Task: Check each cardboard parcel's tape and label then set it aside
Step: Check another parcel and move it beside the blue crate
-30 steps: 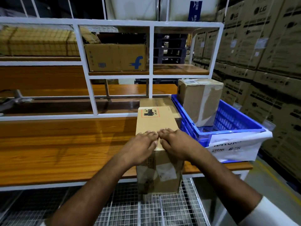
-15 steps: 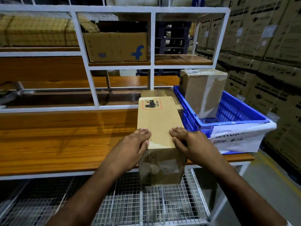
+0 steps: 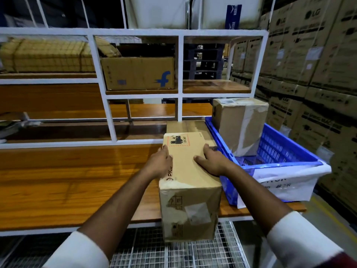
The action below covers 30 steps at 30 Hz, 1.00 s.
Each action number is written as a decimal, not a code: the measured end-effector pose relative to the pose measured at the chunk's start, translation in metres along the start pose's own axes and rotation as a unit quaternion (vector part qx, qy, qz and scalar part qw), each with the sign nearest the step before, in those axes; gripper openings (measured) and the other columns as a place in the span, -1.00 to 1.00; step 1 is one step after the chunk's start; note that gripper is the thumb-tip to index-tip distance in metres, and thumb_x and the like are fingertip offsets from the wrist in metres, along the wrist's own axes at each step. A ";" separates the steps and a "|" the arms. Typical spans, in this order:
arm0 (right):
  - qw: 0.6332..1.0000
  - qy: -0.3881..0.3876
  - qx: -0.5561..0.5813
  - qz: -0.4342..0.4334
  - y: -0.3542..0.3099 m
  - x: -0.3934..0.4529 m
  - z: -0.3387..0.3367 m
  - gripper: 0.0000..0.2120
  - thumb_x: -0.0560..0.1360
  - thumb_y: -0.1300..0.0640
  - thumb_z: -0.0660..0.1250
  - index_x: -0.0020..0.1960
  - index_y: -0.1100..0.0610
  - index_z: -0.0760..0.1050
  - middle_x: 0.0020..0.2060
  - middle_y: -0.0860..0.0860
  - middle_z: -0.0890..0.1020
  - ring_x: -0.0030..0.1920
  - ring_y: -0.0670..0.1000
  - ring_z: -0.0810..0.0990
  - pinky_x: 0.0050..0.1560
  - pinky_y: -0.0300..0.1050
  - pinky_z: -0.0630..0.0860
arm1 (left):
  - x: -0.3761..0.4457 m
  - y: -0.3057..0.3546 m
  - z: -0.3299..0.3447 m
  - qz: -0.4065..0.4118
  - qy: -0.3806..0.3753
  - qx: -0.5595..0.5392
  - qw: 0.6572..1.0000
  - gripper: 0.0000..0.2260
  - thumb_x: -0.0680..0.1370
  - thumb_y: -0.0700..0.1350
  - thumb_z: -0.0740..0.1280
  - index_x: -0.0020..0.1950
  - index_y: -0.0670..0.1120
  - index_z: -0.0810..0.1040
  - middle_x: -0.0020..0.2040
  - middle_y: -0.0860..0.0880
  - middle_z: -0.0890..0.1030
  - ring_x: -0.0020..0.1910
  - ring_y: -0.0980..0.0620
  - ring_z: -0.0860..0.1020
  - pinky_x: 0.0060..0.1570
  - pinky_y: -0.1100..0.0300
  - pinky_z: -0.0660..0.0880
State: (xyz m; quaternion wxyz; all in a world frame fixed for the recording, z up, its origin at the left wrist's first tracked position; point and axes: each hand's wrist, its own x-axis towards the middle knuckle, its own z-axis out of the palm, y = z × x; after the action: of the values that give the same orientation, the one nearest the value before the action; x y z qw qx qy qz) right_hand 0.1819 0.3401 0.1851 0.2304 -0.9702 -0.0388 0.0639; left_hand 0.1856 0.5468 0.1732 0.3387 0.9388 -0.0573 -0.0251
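A long cardboard parcel [image 3: 188, 171] lies on the wooden desk [image 3: 67, 180], its near end overhanging the front edge, with the left hand [image 3: 160, 164] gripping its left upper edge and the right hand [image 3: 211, 161] gripping its right upper edge, fingers curled over the top face; a red-bordered hazard label [image 3: 178, 139] sits at the far end of the top and a torn pale sticker [image 3: 197, 212] on the near end face. Just right of it, a blue plastic crate [image 3: 280, 151] holds one upright taped carton [image 3: 239, 124]. On the white rack [image 3: 180, 74] behind, an upper compartment holds an open brown box with a blue "f" logo [image 3: 139, 73].
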 end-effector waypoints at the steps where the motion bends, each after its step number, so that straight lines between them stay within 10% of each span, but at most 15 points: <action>1: 1.000 -0.001 0.016 0.014 -0.001 0.010 -0.001 -0.22 0.63 -0.20 0.11 0.61 0.15 -0.22 0.53 0.20 0.23 0.45 0.18 0.34 0.38 -0.01 0.33 | 0.010 0.000 0.001 -0.017 -0.006 -0.040 0.999 -0.50 0.69 -0.02 0.10 0.61 0.03 0.02 0.36 -0.08 0.48 0.08 -0.02 0.61 -0.06 0.05 0.63; 16: 0.988 0.081 0.128 -0.013 0.008 0.052 -0.006 -0.25 0.48 -0.26 0.36 0.51 0.07 0.19 0.37 0.08 0.48 0.32 0.13 0.47 0.21 -0.08 0.42 | 0.058 -0.009 0.007 -0.007 0.058 -0.235 0.970 -0.70 0.62 -0.04 0.28 0.33 0.03 0.33 0.20 -0.03 0.62 0.10 -0.03 0.63 0.08 -0.11 0.60; 22: 0.976 0.146 0.138 -0.087 -0.003 -0.030 -0.036 0.15 0.35 -0.16 0.55 0.60 -0.11 -0.24 0.50 0.04 0.34 0.49 0.16 0.27 0.43 0.14 0.27 | -0.026 0.019 -0.023 0.084 0.094 -0.298 0.946 -0.13 0.51 -0.19 0.45 0.59 0.17 -0.07 0.16 0.21 0.46 0.05 0.24 0.50 -0.17 0.26 0.55; 25: 0.967 0.158 0.150 -0.131 -0.008 -0.062 -0.052 0.32 0.27 -0.04 0.63 0.51 -0.28 -0.42 0.44 0.02 0.42 0.38 0.11 0.45 0.39 0.20 0.38 | -0.053 0.031 -0.040 0.143 0.113 -0.276 0.944 -0.06 0.41 -0.25 0.53 0.57 0.22 0.04 0.09 0.41 0.40 0.03 0.24 0.57 -0.12 0.18 0.63; 30: 0.962 0.204 0.112 -0.146 -0.008 -0.092 -0.046 0.22 0.19 0.07 0.68 0.50 -0.38 -0.11 0.29 0.04 0.53 0.22 0.11 0.55 0.12 0.21 0.60 | -0.076 0.037 -0.035 0.147 0.145 -0.265 0.942 -0.15 0.32 -0.32 0.57 0.41 0.19 0.22 0.05 0.15 0.58 -0.11 0.17 0.65 -0.25 0.07 0.67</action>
State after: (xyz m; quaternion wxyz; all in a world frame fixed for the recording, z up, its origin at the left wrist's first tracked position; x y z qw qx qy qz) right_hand 0.0967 0.3174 0.2396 0.3471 -0.9146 -0.1249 -0.1655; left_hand 0.1103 0.5505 0.2245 0.5796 0.7899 -0.1363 0.1470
